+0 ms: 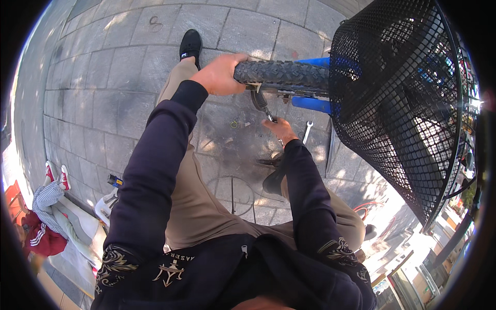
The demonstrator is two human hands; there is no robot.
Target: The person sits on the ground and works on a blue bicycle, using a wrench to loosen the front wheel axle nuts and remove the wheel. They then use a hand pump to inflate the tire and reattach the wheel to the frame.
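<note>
Far left, another person's red shoes (64,178). Left hand (222,75) half curled, gripping the left end of a knobbly tyre (281,74), which runs rightward to the basket. Right hand (281,130) below it, fingers wrapped around a slim metal tool (269,117); tool-to-wheel contact unclear. Spanner (308,132) lies just right, on paving (119,67). Far right, black mesh basket (398,93).

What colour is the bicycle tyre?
The tyre is dark grey to black, clearest in the head view.
</note>
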